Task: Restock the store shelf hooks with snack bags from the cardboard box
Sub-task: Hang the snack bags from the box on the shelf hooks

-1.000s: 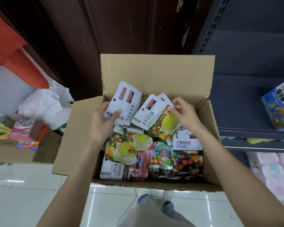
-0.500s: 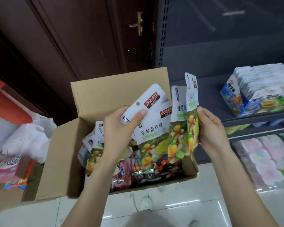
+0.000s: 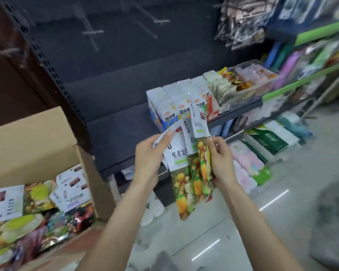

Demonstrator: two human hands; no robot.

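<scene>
A fanned handful of snack bags (image 3: 192,173), white tops printed with dark labels over bright fruit pictures, stands upright at centre. The open cardboard box (image 3: 33,141) sits near left, more bags heaped inside. Bare shelf hooks (image 3: 92,33) jut from the dark far panel.

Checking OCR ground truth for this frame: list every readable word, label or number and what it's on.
"星星型": large black print on the white-topped fruit-print snack bags held in the left hand and right hand; the characters after it are covered.
Blue-and-white packets on the dark shelf: bold label, too blurred to read.
Bags in the cardboard box: print too blurred.
Everything else: illegible.
</scene>
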